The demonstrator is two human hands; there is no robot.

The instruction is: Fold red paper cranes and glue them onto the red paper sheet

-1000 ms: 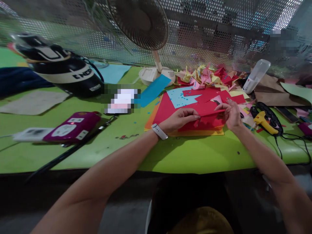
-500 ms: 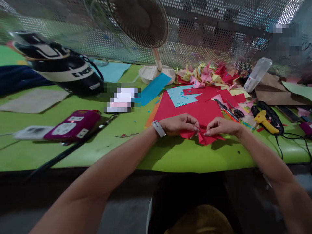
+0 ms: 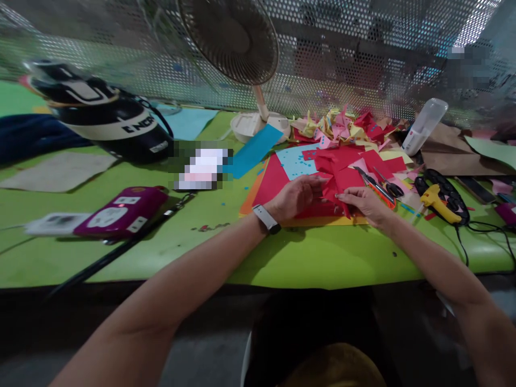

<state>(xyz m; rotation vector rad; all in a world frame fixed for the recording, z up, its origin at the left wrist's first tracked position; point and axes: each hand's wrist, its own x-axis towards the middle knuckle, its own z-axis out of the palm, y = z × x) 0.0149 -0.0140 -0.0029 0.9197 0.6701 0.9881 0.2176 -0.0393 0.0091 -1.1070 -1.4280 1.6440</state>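
Observation:
A folded red paper piece with pointed flaps is held up between my two hands, over a stack of red sheets. My right hand pinches its lower right part between thumb and fingertips. From the left, my left hand curls its fingers round the paper's left side, partly hidden by the paper. A white-banded watch is on my left wrist. Orange sheets stick out under the stack. Close to my right hand lie a box cutter and black-handled scissors.
Behind the stack is a heap of folded paper pieces, beside a desk fan. A yellow glue gun and a clear bottle are on the right. On the left are a phone, a purple power strip and a black bottle.
The red paper went from a taut strip to a bunched shape near the front, then up and back over the stack, turned. My left hand has rotated palm inward; my right still pinches.

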